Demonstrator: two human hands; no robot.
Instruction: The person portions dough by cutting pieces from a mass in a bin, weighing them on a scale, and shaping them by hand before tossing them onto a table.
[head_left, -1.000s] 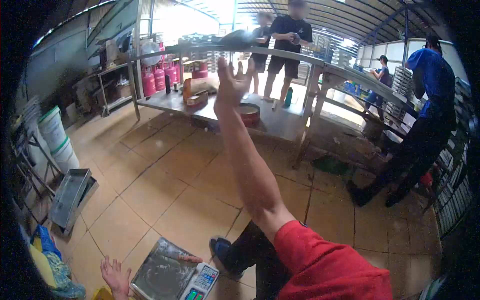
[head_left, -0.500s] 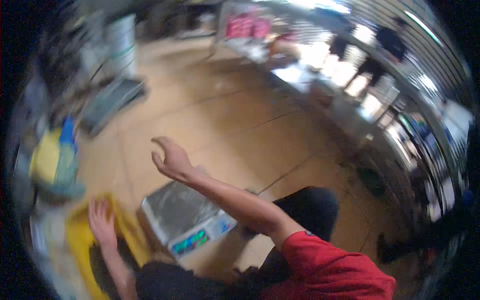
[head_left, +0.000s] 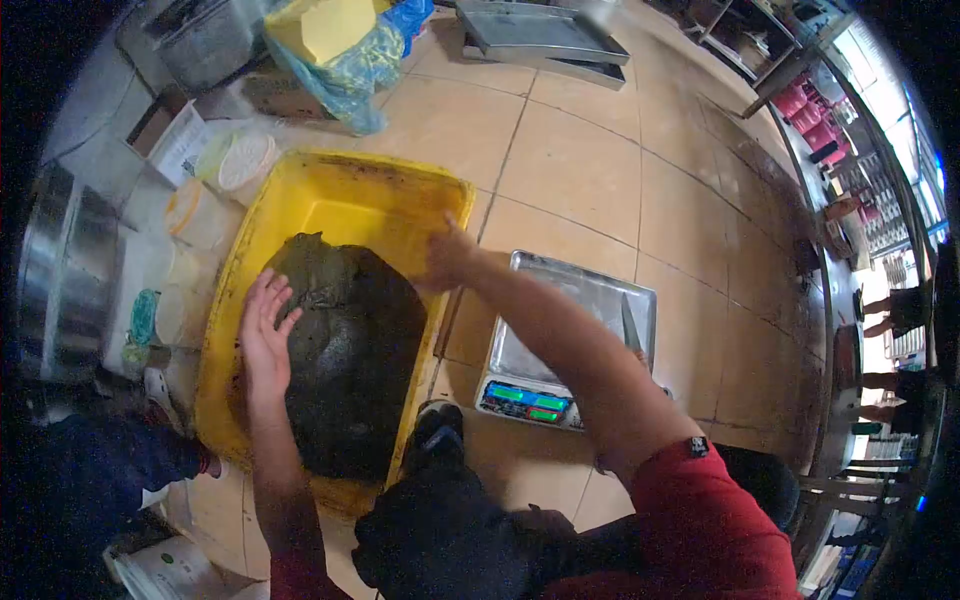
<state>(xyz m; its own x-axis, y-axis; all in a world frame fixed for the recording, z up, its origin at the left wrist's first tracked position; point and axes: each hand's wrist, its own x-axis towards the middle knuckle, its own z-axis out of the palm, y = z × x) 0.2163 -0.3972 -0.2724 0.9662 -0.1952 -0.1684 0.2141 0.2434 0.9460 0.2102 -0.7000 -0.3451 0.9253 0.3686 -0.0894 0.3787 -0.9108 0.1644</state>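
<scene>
A yellow plastic tub (head_left: pixel 232 290) stands on the floor before me. In it lies a dark grey-green mass (head_left: pixel 350 370), smooth and dough-like. My left hand (head_left: pixel 266 335) is over the mass near the tub's left side, fingers stretched and nothing in them. Slightly blurred, my right hand (head_left: pixel 448 258) hangs at the right rim with fingers apart, holding nothing that I can see. Right of the tub is a digital scale (head_left: pixel 527 402) with lit green digits and a steel tray (head_left: pixel 548 335) on top. A knife (head_left: pixel 629 322) rests on that tray, partly behind my right forearm.
Tubs with lids (head_left: pixel 195 215) line the left side. Beyond the yellow tub sit a yellow block (head_left: pixel 325 30) and a blue-green plastic bag (head_left: pixel 355 80). Stacked metal trays (head_left: pixel 540 35) lie farther off. Another person's leg (head_left: pixel 110 460) is at my left; people stand at far right.
My view has swung left and down, bringing the whole yellow tub into sight. My right hand has gone from above the scale to the tub's right rim; my left hand is now over the dark mass.
</scene>
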